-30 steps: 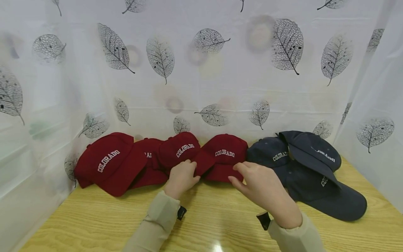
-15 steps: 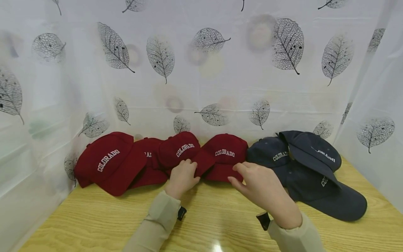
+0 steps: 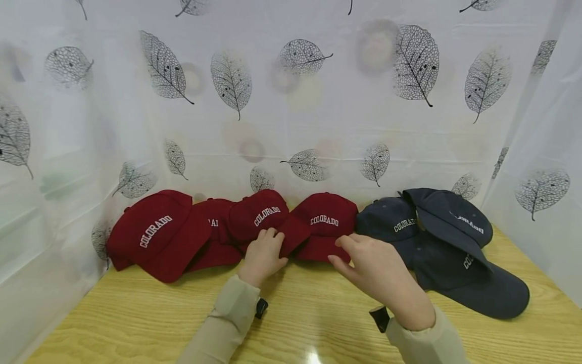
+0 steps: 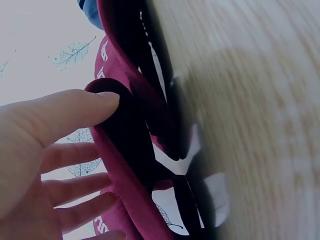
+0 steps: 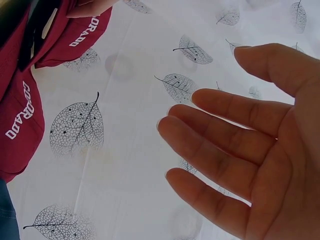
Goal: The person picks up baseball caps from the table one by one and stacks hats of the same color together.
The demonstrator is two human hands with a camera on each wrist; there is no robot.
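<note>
My left hand (image 3: 262, 259) pinches the brim of a red baseball cap (image 3: 254, 222) lettered COLORADO. In the left wrist view the thumb lies on the dark underside of that brim (image 4: 131, 117), with the other fingers along its red upper side. The brim overlaps a second red cap (image 3: 325, 215) to its right. Near this second cap's brim my right hand (image 3: 382, 265) hovers, fingers loosely bent and thumb apart. From the right wrist view, the palm and spread fingers (image 5: 215, 150) hold nothing.
Two more red caps, one lettered COLORADO (image 3: 156, 232) and one partly covered (image 3: 215, 253), lie at the left. Several navy caps (image 3: 454, 222) overlap at the right, one brim (image 3: 504, 298) jutting forward. A leaf-print curtain (image 3: 291, 116) stands behind the wooden table (image 3: 309, 313).
</note>
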